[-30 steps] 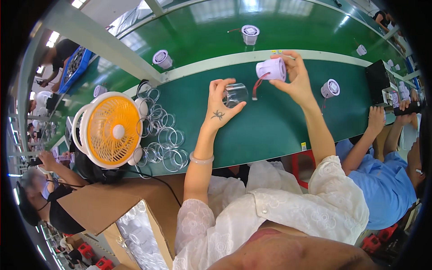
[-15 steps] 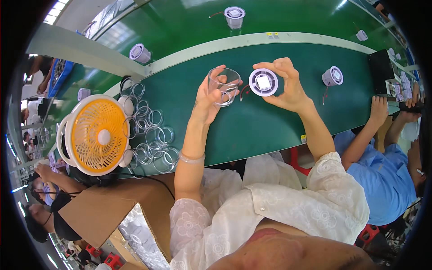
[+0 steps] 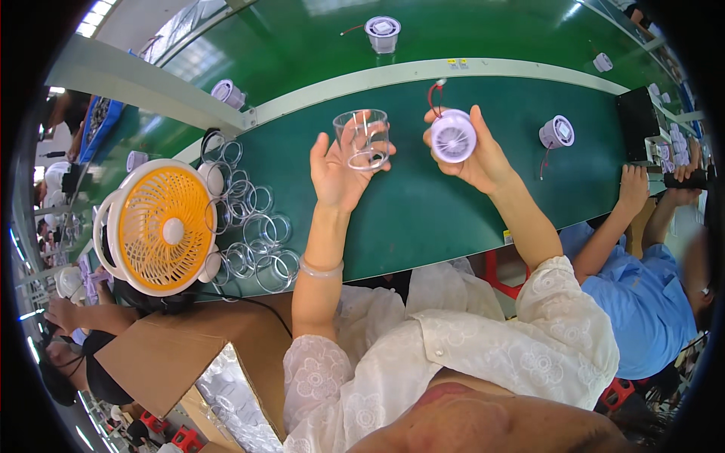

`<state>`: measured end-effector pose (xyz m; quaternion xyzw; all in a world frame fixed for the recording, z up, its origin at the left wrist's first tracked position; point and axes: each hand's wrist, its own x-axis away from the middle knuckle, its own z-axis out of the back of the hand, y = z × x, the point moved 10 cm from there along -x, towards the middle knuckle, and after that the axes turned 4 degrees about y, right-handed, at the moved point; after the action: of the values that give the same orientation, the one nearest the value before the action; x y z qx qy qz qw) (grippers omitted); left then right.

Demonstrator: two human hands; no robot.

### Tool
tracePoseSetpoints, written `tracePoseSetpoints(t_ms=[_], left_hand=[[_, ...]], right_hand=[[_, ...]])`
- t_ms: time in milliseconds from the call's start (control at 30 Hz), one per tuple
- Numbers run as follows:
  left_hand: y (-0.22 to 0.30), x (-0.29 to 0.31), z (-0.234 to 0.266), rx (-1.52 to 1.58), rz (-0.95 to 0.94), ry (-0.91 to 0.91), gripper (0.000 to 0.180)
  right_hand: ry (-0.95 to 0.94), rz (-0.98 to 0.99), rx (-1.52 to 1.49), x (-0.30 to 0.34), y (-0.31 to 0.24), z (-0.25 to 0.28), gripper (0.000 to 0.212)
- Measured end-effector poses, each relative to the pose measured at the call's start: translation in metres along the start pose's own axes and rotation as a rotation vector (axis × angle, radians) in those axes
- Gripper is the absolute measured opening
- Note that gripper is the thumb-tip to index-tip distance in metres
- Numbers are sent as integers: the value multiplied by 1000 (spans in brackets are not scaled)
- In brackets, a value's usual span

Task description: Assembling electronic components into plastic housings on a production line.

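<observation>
Above the green bench, my left hand (image 3: pixel 337 180) supports a clear plastic cup (image 3: pixel 362 141); its fingers lie behind the cup and the thumb sticks out to the side. To the right, my right hand (image 3: pixel 487 160) grips a round white-lilac motor-like unit (image 3: pixel 454 136), its finned circular face turned up. A short red wire (image 3: pixel 432 95) with a small white connector rises from its far side. The cup and the unit are held apart. Part of my right fingers is hidden behind the unit.
An orange-and-white fan (image 3: pixel 174 230) stands at the left beside several clear cups (image 3: pixel 260 226). Another white unit (image 3: pixel 556 132) with a wire lies on the right of the bench. More units (image 3: pixel 383 34) sit on the green surface beyond the pale rail (image 3: pixel 362 72). A co-worker in blue (image 3: pixel 642 302) sits at right.
My right hand has turned the unit over, so its finned face shows instead of the square patch, and the wire now points away. My left thumb has come off the cup's side.
</observation>
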<state>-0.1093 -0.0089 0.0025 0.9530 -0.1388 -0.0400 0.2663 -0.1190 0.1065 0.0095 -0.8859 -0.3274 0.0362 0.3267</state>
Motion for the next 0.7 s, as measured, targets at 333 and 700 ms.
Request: tracePoseSetpoints(t_ms=[333,700], left_hand=[[1,2,4,-276,-104,-110,70],[-1,-2,-8,31,-40,-19,47]], right_hand=[[-104,-373,-745,4,30,-20,48],[-89,-321,-657,0,31,-11,49]])
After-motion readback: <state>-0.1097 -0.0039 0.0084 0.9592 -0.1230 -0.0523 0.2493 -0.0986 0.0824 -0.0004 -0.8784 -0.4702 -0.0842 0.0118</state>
